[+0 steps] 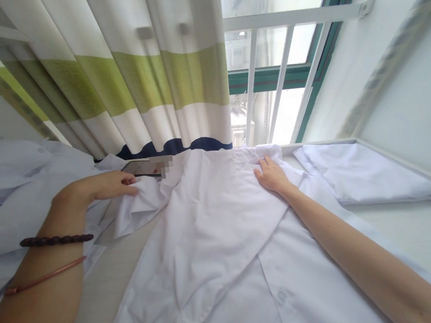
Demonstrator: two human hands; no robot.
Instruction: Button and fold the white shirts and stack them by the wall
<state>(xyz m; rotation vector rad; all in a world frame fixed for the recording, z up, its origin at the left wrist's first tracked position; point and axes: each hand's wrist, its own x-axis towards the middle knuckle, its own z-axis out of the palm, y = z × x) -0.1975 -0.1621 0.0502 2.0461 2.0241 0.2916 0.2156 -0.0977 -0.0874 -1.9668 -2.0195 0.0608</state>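
A white garment with long sleeves, perhaps a coat or shirt [214, 223], is spread over a pale surface in front of me, one part folded across the rest. My left hand [116, 186] pinches the end of its left-lying sleeve [143, 202] between thumb and fingers. On the upper right of the garment, by the collar area, my right hand [273, 174] rests palm down, thumb apart from the fingers. Its fingertips press into the creased cloth. Just behind my left hand lies a dark phone [143, 169], partly blurred out.
Rumpled white clothing [21, 187] is heaped at the left. A folded white garment [374, 173] lies on the right by the wall. Behind are a white railing [293, 17], a cream and green curtain [122, 79] and a green-framed window [306, 69].
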